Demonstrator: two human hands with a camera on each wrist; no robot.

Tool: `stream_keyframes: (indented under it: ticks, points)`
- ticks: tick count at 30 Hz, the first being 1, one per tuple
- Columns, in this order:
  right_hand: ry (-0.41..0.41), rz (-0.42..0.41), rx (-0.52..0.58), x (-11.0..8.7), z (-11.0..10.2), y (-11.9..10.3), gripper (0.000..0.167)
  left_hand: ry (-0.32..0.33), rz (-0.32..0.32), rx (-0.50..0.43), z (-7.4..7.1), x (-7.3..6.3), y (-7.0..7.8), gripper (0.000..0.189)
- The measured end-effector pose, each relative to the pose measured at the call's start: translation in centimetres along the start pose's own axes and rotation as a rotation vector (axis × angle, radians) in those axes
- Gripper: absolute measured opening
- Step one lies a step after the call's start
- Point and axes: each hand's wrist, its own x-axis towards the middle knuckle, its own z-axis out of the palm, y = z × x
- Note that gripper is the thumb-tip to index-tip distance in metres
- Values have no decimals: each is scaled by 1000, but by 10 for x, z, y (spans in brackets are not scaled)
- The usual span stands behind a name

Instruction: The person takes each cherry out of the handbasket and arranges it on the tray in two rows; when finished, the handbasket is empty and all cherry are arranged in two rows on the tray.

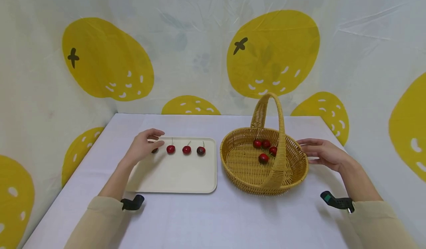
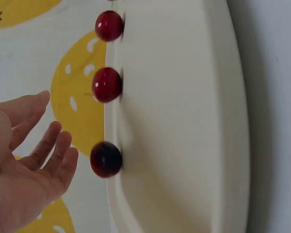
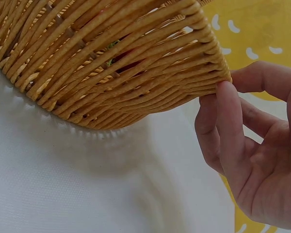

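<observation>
In the head view, my left hand (image 1: 143,145) hovers over the far left corner of a cream tray (image 1: 176,177). Its fingers are spread and loosely bent, apart from the dark leftmost cherry (image 2: 105,159), which the hand partly hides in the head view. Other red cherries (image 1: 186,150) stand in a row along the tray's far side, stems up. To the right is a wicker basket (image 1: 233,171) with a tall handle, several cherries (image 1: 263,158) inside. My right hand (image 3: 266,155) pinches the basket's right rim between thumb and forefinger.
Both tray and basket stand on a white-covered table (image 1: 206,219), side by side with a narrow gap. A patterned cloth (image 1: 196,56) with yellow fruit hangs behind the table. The basket handle (image 1: 281,141) arches above its cherries.
</observation>
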Motion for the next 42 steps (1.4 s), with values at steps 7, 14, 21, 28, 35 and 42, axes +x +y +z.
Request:
stream_keyframes:
  ticks: [7,14,21,28,35,42]
  points:
    - [1,-10,2,0,0,1,52,-5,53,-11,19,12,18,32]
    - [0,-13,11,0,-1,1,49,-32,118,2,42,28,39,23]
    - [-2,-15,10,1,-1,2,47,-91,162,3,62,39,61,21]
    - [0,-12,7,1,0,1,51,-104,193,-40,80,43,86,18]
    - [0,-13,0,1,0,1,53,-102,238,-55,98,47,104,16]
    - [7,0,-7,0,1,0,54,-109,272,-89,113,48,123,14]
